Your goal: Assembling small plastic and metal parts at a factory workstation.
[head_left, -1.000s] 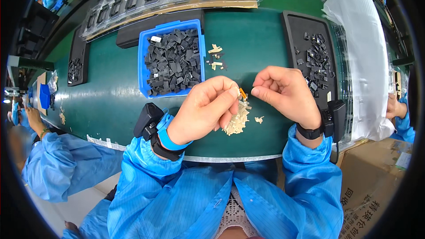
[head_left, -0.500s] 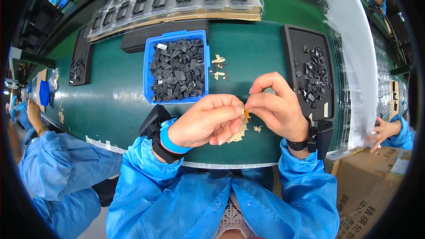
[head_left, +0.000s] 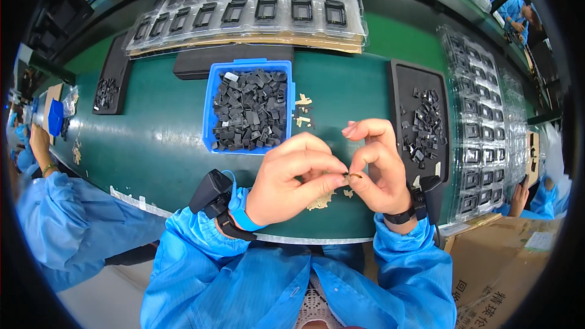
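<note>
My left hand [head_left: 298,173] and my right hand [head_left: 382,170] meet over the near part of the green table. Between their pinched thumbs and forefingers is a small dark part with an amber edge [head_left: 354,175]. The fingertips cover most of it, so its kind does not show. On my right hand the other fingers are loosely curled. Beneath the hands lies a small heap of cream-coloured scraps [head_left: 320,201]. A blue bin [head_left: 210,113] beyond my left hand is filled with small black rectangular pieces [head_left: 253,109].
To the right, a black tray [head_left: 420,74] holds loose black parts [head_left: 425,123]. Clear plastic trays with black frames [head_left: 481,128] stand past it; more trays [head_left: 265,9] lie at the back. A cardboard box [head_left: 506,256] is at the lower right. Co-workers' arms [head_left: 73,207] show at the sides.
Both hands have turned the small part, and less of its amber side shows. The white sheet at the right is gone from over the clear trays. The whole view has shifted slightly.
</note>
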A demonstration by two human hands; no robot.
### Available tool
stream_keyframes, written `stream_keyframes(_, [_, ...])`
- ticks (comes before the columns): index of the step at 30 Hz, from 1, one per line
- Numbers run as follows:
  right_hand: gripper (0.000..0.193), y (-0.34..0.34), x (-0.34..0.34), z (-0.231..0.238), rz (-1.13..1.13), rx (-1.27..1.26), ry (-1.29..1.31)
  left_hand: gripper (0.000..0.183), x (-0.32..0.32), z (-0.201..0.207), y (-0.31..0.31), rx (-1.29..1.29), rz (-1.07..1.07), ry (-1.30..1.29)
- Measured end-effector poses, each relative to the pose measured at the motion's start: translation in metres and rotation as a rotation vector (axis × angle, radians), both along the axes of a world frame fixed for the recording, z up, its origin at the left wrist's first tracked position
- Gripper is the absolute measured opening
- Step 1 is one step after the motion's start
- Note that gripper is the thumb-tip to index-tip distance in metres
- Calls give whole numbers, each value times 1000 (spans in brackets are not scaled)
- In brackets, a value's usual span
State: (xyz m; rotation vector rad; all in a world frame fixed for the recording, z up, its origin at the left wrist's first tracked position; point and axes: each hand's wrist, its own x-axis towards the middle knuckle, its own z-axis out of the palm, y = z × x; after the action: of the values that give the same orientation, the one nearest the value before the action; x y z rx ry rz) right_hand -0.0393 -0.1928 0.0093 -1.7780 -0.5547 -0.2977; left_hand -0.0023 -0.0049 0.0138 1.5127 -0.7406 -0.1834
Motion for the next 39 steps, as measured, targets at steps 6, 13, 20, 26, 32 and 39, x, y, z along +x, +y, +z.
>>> stream_keyframes(6, [11,3,-1,-1,45,98,42,14,-1,-1,1,-61,12,-121])
stream_keyframes(13, [12,5,-2,-2,43,156,51,13,-2,1,1,-150,-84,45])
stream_keyframes(20, [11,9,-2,-5,25,119,22,16,-6,0,1,-63,-1,-32])
stream_keyframes(26, [10,11,-3,-5,-56,48,-31,20,-11,-2,-4,-72,194,-216])
stream_keyframes(32, [10,14,-3,-6,-104,45,-54,19,-11,-4,-4,-95,208,-263])
stream_keyframes(39, [11,16,-4,-7,-130,34,-56,18,-11,-2,-5,-65,228,-221])
